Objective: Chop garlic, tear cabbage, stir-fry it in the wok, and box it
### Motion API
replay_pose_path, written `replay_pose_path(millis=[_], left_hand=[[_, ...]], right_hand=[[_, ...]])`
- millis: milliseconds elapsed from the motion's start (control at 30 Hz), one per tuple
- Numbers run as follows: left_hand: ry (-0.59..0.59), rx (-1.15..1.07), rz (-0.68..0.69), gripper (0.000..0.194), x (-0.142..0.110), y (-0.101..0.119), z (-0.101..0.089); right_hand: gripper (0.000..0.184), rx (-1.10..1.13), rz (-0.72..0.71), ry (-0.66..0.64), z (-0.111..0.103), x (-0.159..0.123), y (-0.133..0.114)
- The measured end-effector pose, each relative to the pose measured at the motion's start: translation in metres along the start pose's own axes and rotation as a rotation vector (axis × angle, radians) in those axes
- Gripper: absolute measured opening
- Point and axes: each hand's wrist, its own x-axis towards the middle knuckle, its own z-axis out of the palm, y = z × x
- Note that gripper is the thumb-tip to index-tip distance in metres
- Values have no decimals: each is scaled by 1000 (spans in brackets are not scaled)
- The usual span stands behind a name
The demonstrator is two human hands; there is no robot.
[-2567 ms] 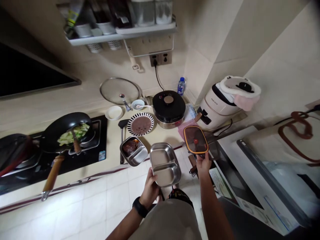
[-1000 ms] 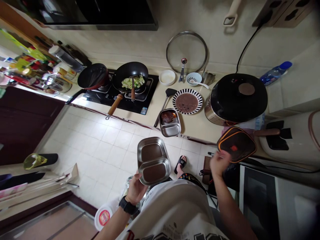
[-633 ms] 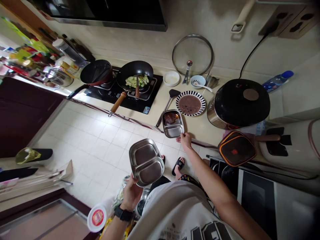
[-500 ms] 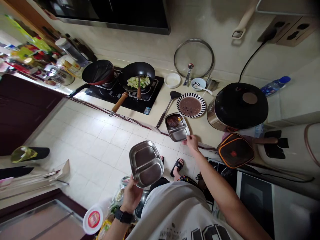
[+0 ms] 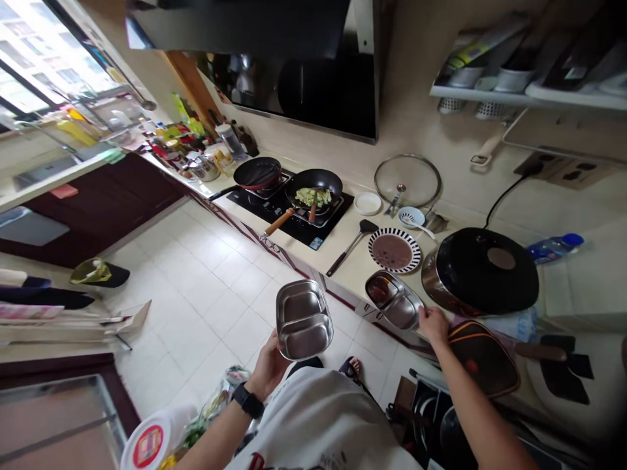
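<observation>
My left hand (image 5: 269, 367) grips the near left edge of a steel divided tray (image 5: 304, 320) whose two compartments show bare metal. It is held in the air in front of my shirt, over the floor. My right hand (image 5: 433, 322) is closed on the right end of a second divided tray (image 5: 404, 308), at the counter's front edge. A dark brown piece of food (image 5: 380, 288) lies in that tray's far left compartment. Just behind it sits a striped-rim plate of brownish soup or porridge (image 5: 394, 250). A black spatula (image 5: 353, 244) rests to the plate's left.
A wok of chopped greens (image 5: 313, 196) and a dark pan (image 5: 255, 175) stand on the black stove (image 5: 298, 228). A rice cooker (image 5: 482, 271) stands to the right, with a black-and-orange square item (image 5: 484, 359) before it. A glass lid (image 5: 409, 179) leans on the wall. The range hood (image 5: 294, 85) hangs above.
My view has swung up and left. The tray in my right hand has shifted right against the plate and turned. My left hand still holds its tray.
</observation>
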Motion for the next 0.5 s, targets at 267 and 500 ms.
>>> replay_pose_path(millis=[267, 500], left_hand=[[62, 250, 181, 31, 51, 85, 8], [-98, 487, 106, 31, 136, 212, 11]], right_hand=[[43, 207, -438, -517, 102, -41, -182], [102, 56, -346, -856, 225, 8, -371]])
